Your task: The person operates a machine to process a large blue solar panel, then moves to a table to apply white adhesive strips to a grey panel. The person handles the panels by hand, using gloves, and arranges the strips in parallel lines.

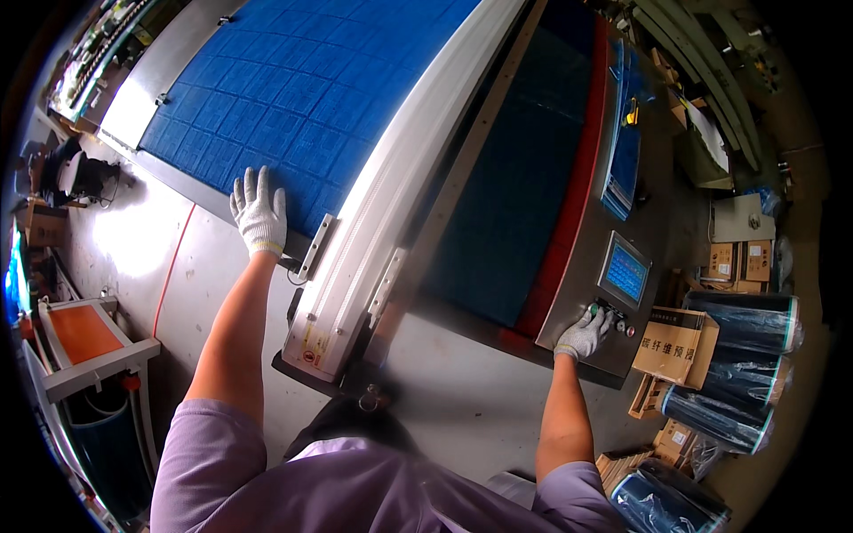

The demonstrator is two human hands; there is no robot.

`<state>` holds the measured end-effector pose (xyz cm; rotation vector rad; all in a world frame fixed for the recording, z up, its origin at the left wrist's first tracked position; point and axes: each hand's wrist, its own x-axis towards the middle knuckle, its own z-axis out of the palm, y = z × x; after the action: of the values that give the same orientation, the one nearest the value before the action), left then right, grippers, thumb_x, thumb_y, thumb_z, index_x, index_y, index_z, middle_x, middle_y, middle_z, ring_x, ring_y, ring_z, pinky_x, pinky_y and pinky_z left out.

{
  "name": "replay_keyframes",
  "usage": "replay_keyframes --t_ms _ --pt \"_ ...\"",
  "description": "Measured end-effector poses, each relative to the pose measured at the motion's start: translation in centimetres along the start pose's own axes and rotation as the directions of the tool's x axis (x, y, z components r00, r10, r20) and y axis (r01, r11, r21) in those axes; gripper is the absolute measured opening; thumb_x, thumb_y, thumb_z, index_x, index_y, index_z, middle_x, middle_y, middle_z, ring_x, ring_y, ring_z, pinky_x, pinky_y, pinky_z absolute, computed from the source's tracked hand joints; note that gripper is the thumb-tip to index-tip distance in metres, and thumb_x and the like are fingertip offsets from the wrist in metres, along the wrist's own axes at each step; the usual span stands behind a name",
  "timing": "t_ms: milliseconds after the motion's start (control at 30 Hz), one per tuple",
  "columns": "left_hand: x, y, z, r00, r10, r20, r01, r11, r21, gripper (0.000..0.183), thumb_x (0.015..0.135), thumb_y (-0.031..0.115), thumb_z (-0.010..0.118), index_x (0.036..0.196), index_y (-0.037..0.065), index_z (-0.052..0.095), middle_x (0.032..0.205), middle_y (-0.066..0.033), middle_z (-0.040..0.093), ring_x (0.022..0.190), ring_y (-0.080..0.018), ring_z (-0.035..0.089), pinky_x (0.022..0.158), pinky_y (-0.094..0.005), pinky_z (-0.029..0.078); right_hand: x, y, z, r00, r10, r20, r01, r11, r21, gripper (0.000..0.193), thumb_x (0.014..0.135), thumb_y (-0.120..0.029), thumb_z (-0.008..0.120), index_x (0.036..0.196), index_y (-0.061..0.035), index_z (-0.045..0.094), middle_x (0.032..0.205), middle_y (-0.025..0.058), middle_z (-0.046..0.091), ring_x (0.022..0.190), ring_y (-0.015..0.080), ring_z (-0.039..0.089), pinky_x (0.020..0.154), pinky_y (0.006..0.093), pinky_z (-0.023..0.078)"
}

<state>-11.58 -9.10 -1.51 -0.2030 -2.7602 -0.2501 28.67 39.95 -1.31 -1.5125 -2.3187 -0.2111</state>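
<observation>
My left hand (259,216), in a whitish knit glove, lies flat with fingers spread on a blue sheet (267,98) marked in a grid of rectangles. It rests near the sheet's front edge, left of a long white machine beam (391,178). My right hand (582,338), gloved alike, reaches onto a metal control panel (582,286). Its fingers, a little bent, touch the panel at a green push button (596,310), which they partly cover. Just above that hand a lit blue touchscreen (625,271) is set in the panel. Neither hand holds anything loose.
Right of the beam lies a dark blue bed (524,178) with a red border strip (573,182). Beyond the panel are cardboard boxes (671,344) and film-wrapped dark rolls (733,369). An orange-topped frame (84,333) stands at the left; a red line (173,266) crosses the floor.
</observation>
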Motion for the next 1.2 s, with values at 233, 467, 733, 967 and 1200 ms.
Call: replay_keyframes --t_ms 233,467,733,967,1200 --pt "0.02 0.0 -0.31 1.0 -0.008 0.029 0.008 1.0 0.025 0.051 0.098 0.04 0.047 0.144 0.019 0.045 0.153 -0.011 0.038 0.144 -0.0329 0.028 0.119 -0.047 0.016 0.0 -0.26 -0.27 1.0 0.012 0.015 -0.012 1.0 0.001 0.033 0.099 -0.026 0.051 0.123 -0.0054 0.061 0.145 0.0154 0.045 0.13 0.0322 0.046 0.103 0.042 0.042" --pt "0.09 0.16 -0.7 1.0 -0.01 0.024 0.009 1.0 0.007 0.051 0.097 0.039 0.049 0.144 0.018 0.046 0.152 -0.0117 0.039 0.144 -0.0336 0.028 0.119 -0.0472 0.017 0.12 -0.69 -0.92 1.0 0.012 0.025 -0.011 1.0 -0.023 0.032 0.098 -0.026 0.052 0.122 -0.0062 0.062 0.145 0.0151 0.045 0.127 0.0325 0.049 0.101 0.0425 0.044" --pt "-0.03 0.34 -0.64 1.0 -0.021 0.008 0.021 1.0 -0.014 0.051 0.096 0.037 0.052 0.143 0.018 0.047 0.151 -0.0124 0.04 0.143 -0.035 0.029 0.119 -0.0474 0.017 -0.04 -0.66 -0.69 1.0 0.006 -0.007 -0.006 1.0 0.008 0.03 0.099 -0.026 0.051 0.119 -0.0069 0.062 0.142 0.016 0.047 0.125 0.0329 0.051 0.099 0.0435 0.045" --pt "0.06 0.29 -0.81 0.999 -0.023 0.021 0.024 1.0 -0.011 0.051 0.096 0.038 0.05 0.143 0.018 0.047 0.152 -0.0131 0.039 0.143 -0.0351 0.028 0.119 -0.0472 0.017 -0.12 -0.68 -0.61 1.0 0.0 -0.023 0.0 1.0 0.031 0.03 0.099 -0.026 0.051 0.118 -0.0063 0.063 0.14 0.0174 0.049 0.125 0.034 0.05 0.099 0.0445 0.045" --pt "-0.05 0.12 -0.6 1.0 -0.021 0.021 0.021 1.0 0.011 0.051 0.097 0.039 0.05 0.143 0.018 0.047 0.151 -0.0133 0.039 0.143 -0.0353 0.03 0.118 -0.0473 0.018 -0.11 -0.37 -0.42 1.0 -0.019 -0.012 0.02 0.999 0.035 0.031 0.098 -0.026 0.052 0.119 -0.0038 0.061 0.139 0.0183 0.049 0.128 0.0349 0.047 0.102 0.0448 0.043"
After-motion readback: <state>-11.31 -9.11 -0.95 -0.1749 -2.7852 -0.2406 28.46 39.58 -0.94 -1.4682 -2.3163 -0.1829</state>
